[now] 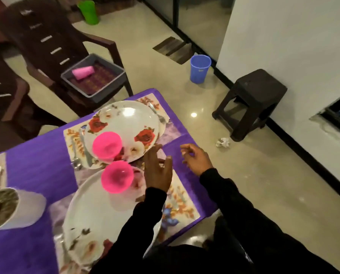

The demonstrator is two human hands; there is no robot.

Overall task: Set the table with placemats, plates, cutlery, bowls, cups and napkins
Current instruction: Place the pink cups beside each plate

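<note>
Two floral placemats lie on the purple table point(36, 171). The far placemat point(74, 139) carries a rose-patterned plate point(129, 123) with a pink bowl point(107, 146) on its near edge, and cutlery point(77, 155) lies to its left. The near placemat point(182, 202) carries a white plate point(94, 210) with a second pink bowl point(116, 179) on its far rim. My left hand point(158, 170) hovers just right of that bowl, fingers spread and empty. My right hand point(194, 160) hangs over the table's right edge, fingers loosely curled, holding nothing.
A brown chair point(52, 42) behind the table holds a grey tray point(113, 84) with a pink cup point(83, 72) lying in it. A white container point(27, 208) stands at the table's left. On the floor are a blue bin point(199, 69), a dark stool point(252, 101) and crumpled paper point(222, 142).
</note>
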